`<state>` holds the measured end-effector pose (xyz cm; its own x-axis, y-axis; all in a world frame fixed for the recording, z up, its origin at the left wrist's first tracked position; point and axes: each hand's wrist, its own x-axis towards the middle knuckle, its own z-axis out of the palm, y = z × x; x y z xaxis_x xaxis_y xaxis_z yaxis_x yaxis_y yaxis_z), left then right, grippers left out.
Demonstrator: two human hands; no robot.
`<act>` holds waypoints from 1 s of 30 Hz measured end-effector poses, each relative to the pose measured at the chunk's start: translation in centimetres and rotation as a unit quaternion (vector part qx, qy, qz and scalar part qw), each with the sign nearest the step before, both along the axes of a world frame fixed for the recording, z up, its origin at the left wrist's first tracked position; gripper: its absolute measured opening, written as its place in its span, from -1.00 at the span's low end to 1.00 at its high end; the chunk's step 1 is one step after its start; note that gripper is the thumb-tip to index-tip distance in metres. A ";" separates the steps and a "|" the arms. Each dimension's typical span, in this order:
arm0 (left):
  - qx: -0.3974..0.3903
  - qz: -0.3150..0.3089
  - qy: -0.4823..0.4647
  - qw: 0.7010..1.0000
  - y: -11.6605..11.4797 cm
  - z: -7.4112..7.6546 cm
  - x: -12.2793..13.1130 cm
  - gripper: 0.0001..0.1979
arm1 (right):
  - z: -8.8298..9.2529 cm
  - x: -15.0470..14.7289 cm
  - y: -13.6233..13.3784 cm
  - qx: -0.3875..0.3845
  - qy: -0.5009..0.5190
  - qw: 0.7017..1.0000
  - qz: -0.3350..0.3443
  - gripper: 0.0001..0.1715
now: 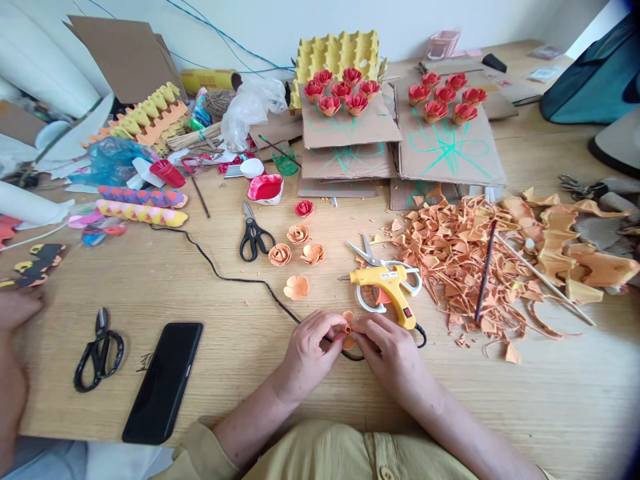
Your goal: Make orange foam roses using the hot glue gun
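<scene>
Between my two hands is a small orange egg-carton flower (pixel 349 341), its petals partly covered by fingers. My left hand (pixel 314 347) pinches it from the left, thumb and forefinger closed. From the other side my right hand (pixel 389 347) grips it with fingertips together. Just beyond lies a yellow glue gun (pixel 393 283), its nozzle pointing left, on top of white-handled scissors (pixel 367 253). Several unpainted orange flowers, such as a rolled rose (pixel 279 254) and an open petal cup (pixel 297 287), sit ahead of my left hand. A red painted rose (pixel 304 209) is behind them.
Orange carton scraps (pixel 450 260) pile up at right with a dark stick (pixel 486 270). Red roses stand on cardboard sheets (pixel 450 150) at the back. Black scissors (pixel 255 233), a red paint dish (pixel 265 189), a phone (pixel 163 383) and another person's hand (pixel 17 307) are leftward.
</scene>
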<state>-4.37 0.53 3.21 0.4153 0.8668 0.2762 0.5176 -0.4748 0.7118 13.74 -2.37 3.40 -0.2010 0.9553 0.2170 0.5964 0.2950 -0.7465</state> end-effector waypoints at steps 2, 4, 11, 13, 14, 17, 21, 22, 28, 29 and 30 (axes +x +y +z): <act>0.008 0.004 0.005 1.000 -0.1 -0.1 0.1 -0.81 | 0.0 0.0 0.0 0.005 0.000 1.000 -0.001 -0.79; 0.014 0.008 0.013 1.000 -0.2 -0.1 0.2 -0.81 | -0.1 0.0 0.0 0.009 0.005 1.000 0.000 -0.79; 0.063 0.012 0.027 0.998 -0.4 -0.2 0.4 -0.75 | -0.5 -0.3 0.2 0.023 0.027 0.999 0.003 -0.77; 0.091 0.014 0.037 0.995 -0.5 -0.3 0.3 -0.76 | -0.4 -0.5 0.2 0.021 0.027 0.999 0.009 -0.76; 0.098 0.015 0.043 0.994 -0.4 -0.4 0.2 -0.76 | -0.4 -0.6 0.2 0.022 0.024 0.999 0.009 -0.75; 0.125 0.014 0.034 0.992 0.0 -0.9 -0.1 -0.78 | -0.7 -0.9 0.4 0.031 0.009 0.999 0.008 -0.75; 0.166 0.009 0.015 0.986 0.5 -1.1 0.0 -0.80 | -1.1 -1.0 0.6 0.046 -0.017 0.999 -0.004 -0.78; 0.169 0.010 0.017 0.985 0.5 -1.1 0.0 -0.80 | -1.1 -1.1 0.6 0.047 -0.023 0.999 -0.006 -0.78; 0.179 0.022 0.023 0.983 0.3 -1.1 0.2 -0.79 | -1.0 -1.1 0.5 0.056 -0.026 0.998 -0.002 -0.78; 0.180 0.025 0.022 0.983 0.3 -1.2 0.2 -0.79 | -1.0 -1.0 0.6 0.056 -0.024 0.998 -0.002 -0.78; 0.179 0.027 0.021 0.983 0.3 -1.3 0.2 -0.79 | -1.0 -1.0 0.6 0.056 -0.022 0.998 -0.004 -0.78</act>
<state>-4.15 0.82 1.88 0.3888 0.7380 0.5515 0.5750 -0.6621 0.4806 12.72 -1.77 2.41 -0.2059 0.9273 0.3126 0.6306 0.3700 -0.6822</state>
